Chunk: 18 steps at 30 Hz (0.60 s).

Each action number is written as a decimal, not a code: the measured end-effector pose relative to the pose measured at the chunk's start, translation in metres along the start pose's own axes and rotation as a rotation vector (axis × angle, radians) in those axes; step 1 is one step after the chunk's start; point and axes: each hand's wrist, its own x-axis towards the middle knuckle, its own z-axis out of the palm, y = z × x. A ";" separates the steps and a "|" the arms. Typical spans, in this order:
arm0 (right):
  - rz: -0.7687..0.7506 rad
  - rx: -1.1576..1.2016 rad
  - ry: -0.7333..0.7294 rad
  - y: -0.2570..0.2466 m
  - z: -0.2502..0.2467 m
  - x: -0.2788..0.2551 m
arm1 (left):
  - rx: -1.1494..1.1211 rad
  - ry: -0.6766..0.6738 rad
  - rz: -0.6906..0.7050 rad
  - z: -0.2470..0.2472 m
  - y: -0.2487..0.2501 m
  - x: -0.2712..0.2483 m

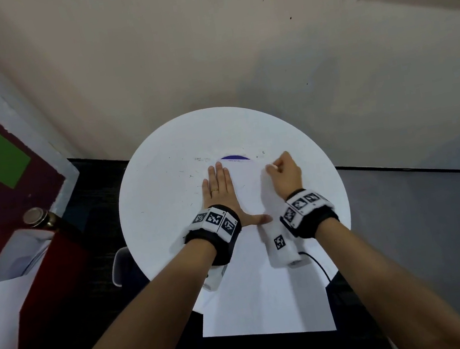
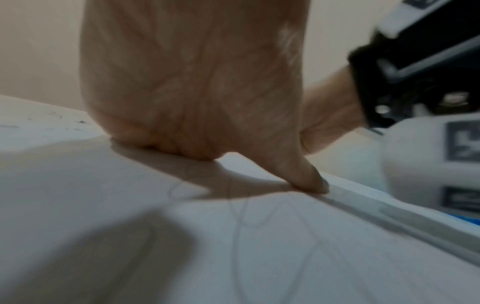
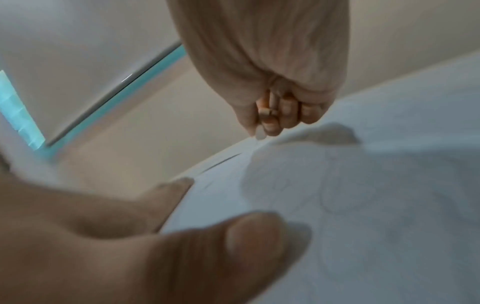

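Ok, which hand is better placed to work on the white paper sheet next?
Right, I'd judge. The right hand pinches a small white piece, its tip at the white paper sheet. The left hand lies flat, pinning the sheet to the round white table.

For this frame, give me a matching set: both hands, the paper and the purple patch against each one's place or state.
1 left hand
2 right hand
3 paper sheet
4 purple patch

A overhangs the near edge of the table
B at the sheet's far edge
C lies flat on the sheet
D pinches a small white object

Pairs: 1-C, 2-D, 3-A, 4-B
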 end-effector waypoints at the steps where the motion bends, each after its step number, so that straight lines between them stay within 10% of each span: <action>1: 0.057 0.096 0.024 0.009 -0.006 -0.003 | -0.001 -0.002 0.003 0.000 0.000 0.000; 7: 0.087 0.348 -0.057 0.026 -0.021 -0.012 | 0.110 -0.032 0.046 -0.003 0.015 -0.001; 13: 0.102 0.440 -0.068 0.026 -0.023 -0.012 | 0.260 -0.083 0.480 0.008 0.032 -0.006; 18: 0.093 0.444 -0.106 0.026 -0.027 -0.011 | 0.055 0.010 -0.132 -0.006 0.001 -0.006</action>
